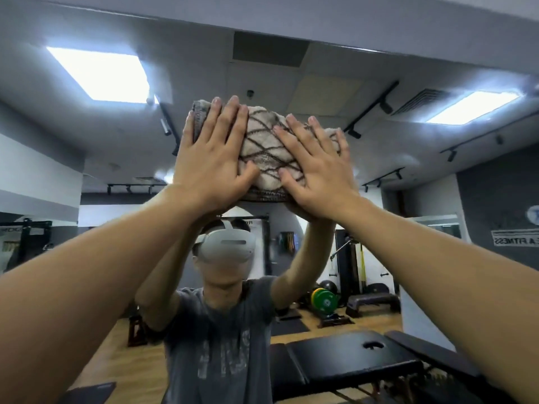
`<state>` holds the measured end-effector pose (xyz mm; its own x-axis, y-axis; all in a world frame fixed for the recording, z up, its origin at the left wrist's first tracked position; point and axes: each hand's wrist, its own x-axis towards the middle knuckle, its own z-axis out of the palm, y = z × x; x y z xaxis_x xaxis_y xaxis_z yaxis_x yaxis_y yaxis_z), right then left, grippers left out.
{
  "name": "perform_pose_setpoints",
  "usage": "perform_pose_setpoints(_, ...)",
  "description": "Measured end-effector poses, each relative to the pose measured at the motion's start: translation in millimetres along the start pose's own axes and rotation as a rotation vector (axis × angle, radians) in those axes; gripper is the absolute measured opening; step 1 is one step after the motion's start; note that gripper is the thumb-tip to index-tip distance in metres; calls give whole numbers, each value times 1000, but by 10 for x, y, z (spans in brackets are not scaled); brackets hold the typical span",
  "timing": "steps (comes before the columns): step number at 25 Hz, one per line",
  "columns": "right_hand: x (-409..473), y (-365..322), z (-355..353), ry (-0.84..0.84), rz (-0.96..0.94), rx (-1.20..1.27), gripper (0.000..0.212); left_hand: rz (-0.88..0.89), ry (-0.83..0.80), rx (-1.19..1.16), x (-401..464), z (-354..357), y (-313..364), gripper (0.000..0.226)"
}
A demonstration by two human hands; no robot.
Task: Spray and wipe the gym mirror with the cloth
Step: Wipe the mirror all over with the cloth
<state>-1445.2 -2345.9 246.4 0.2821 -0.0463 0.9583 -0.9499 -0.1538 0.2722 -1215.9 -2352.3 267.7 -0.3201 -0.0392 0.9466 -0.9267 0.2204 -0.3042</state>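
A folded beige cloth [264,153] with a brown diamond pattern lies flat against the gym mirror [423,199], high up and above head height. My left hand [208,158] presses on the cloth's left part with straight, spread fingers. My right hand [316,167] presses on its right part, fingers also straight. Both arms reach up. The mirror fills the view and shows my own reflection in a grey T-shirt and a headset. No spray bottle is in view.
The mirror reflects the gym behind me: a black padded bench [353,360] at the lower right, a green weight plate [324,301], a black step platform [372,301], racks at the left and ceiling light panels [102,74].
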Motion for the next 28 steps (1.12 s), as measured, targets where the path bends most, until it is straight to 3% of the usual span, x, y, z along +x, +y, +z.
perform_pose_setpoints(9, -413, 676, -74, 44, 42, 16, 70, -22, 38, -68, 106, 153, 816, 85)
perform_pose_setpoints(22, -3134, 1576, -208, -103, -148, 21, 81, -54, -123, -58, -1898, 528, 3086, 93)
perform_pose_setpoints(25, -3155, 1742, -200, -127, -222, 4, 83, -57, -166, -52, -1886, 554, 3192, 93)
perform_pose_setpoints(28, -2614, 2077, -228, -75, -211, -5, 79, -43, -139, -43, -1298, 571, 3130, 93)
